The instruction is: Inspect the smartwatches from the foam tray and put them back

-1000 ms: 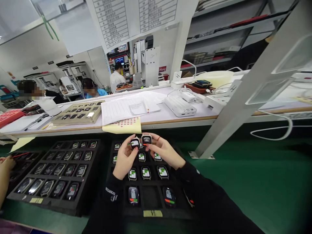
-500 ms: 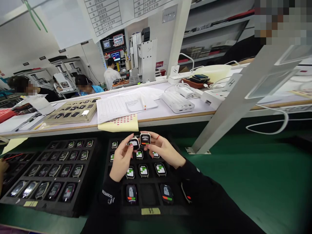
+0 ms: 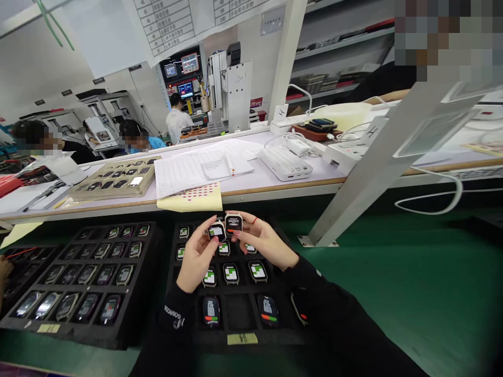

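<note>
My left hand (image 3: 197,256) grips a smartwatch (image 3: 216,231) whose lit screen shows white and green blocks; the thumb rests at its lower edge. Right beside it, my right hand (image 3: 268,242) pinches a second smartwatch (image 3: 234,223) with a dark screen, pale text and an orange-red patch low down. Both watches are held close together above a black foam tray (image 3: 198,335). Lit watches sit in many of its pockets, and one front-row pocket (image 3: 240,311) holds nothing. My hands hide part of the back rows.
Another black tray (image 3: 84,332) full of watches lies to the left, with a person's hand (image 3: 4,275) at the far left edge. Behind is a shelf with papers (image 3: 188,170), a power bank (image 3: 285,163) and a beige tray (image 3: 113,193). A slanted metal post (image 3: 353,178) stands right.
The left thumb has shifted slightly right and down on its watch, uncovering more of the screen. The orange-red patch on the other watch looks smaller, and its green part no longer shows.
</note>
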Action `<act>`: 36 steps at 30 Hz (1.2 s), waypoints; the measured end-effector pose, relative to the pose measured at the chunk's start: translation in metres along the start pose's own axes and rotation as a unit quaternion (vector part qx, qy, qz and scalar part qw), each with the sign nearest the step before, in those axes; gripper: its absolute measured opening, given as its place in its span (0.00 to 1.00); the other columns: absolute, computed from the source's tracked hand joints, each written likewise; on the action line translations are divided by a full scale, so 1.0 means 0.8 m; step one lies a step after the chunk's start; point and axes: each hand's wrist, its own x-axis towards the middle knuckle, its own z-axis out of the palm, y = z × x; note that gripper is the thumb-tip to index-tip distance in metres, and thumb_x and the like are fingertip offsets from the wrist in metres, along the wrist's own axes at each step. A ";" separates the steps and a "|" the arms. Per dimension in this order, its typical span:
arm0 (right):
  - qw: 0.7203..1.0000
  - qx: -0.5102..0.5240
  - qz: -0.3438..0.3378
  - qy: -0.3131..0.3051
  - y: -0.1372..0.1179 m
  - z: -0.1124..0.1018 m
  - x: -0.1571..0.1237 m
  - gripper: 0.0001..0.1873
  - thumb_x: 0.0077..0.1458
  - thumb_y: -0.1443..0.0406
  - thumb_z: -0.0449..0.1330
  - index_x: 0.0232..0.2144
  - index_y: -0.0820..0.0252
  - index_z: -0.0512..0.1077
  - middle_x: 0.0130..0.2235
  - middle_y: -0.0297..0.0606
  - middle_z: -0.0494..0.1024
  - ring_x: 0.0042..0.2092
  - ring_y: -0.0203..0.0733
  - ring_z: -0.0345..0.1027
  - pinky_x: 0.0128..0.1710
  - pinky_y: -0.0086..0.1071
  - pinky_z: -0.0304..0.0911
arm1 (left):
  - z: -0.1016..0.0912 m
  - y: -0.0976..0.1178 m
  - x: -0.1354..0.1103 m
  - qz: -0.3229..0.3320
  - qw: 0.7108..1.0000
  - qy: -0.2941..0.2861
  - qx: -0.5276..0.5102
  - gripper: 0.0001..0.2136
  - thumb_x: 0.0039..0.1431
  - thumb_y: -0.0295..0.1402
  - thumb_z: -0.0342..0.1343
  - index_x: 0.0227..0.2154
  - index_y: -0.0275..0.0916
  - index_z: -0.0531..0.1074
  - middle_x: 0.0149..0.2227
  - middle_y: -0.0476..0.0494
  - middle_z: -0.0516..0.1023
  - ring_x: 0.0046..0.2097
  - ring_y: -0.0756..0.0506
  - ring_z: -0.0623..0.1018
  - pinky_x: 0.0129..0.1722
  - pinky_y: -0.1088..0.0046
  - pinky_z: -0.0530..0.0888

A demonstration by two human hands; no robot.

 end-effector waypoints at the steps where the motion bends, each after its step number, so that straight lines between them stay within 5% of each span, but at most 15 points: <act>1: 1.000 -0.002 0.000 0.002 0.000 0.000 0.000 0.27 0.55 0.60 0.67 0.55 0.59 0.67 0.40 0.42 0.73 0.35 0.41 0.66 0.21 0.25 0.64 | 0.000 0.000 0.000 -0.001 1.000 -0.001 -0.001 0.22 0.59 0.39 0.60 0.56 0.43 0.70 0.53 0.39 0.75 0.40 0.46 0.77 0.40 0.70 0.78; 12: 0.999 -0.037 0.007 0.037 0.001 0.004 -0.001 0.26 0.53 0.56 0.68 0.51 0.59 0.69 0.31 0.35 0.70 0.28 0.38 0.63 0.18 0.24 0.60 | 0.001 0.001 -0.002 -0.006 1.000 -0.004 0.019 0.22 0.59 0.40 0.60 0.56 0.43 0.70 0.53 0.38 0.75 0.45 0.42 0.78 0.43 0.66 0.78; 20: 0.996 -0.051 0.022 0.075 0.005 0.003 0.001 0.27 0.52 0.52 0.69 0.49 0.60 0.69 0.39 0.43 0.77 0.25 0.35 0.62 0.16 0.23 0.57 | 0.000 -0.004 -0.001 0.004 1.000 -0.002 0.010 0.22 0.59 0.37 0.60 0.56 0.42 0.69 0.59 0.37 0.70 0.47 0.43 0.77 0.45 0.66 0.77; 36: 0.996 0.018 0.019 0.082 0.000 0.003 0.000 0.29 0.57 0.44 0.59 0.48 0.61 0.72 0.43 0.49 0.77 0.30 0.41 0.66 0.19 0.27 0.59 | -0.001 -0.012 0.000 0.028 0.997 0.038 0.062 0.27 0.58 0.36 0.61 0.60 0.42 0.63 0.50 0.39 0.75 0.45 0.45 0.76 0.43 0.71 0.75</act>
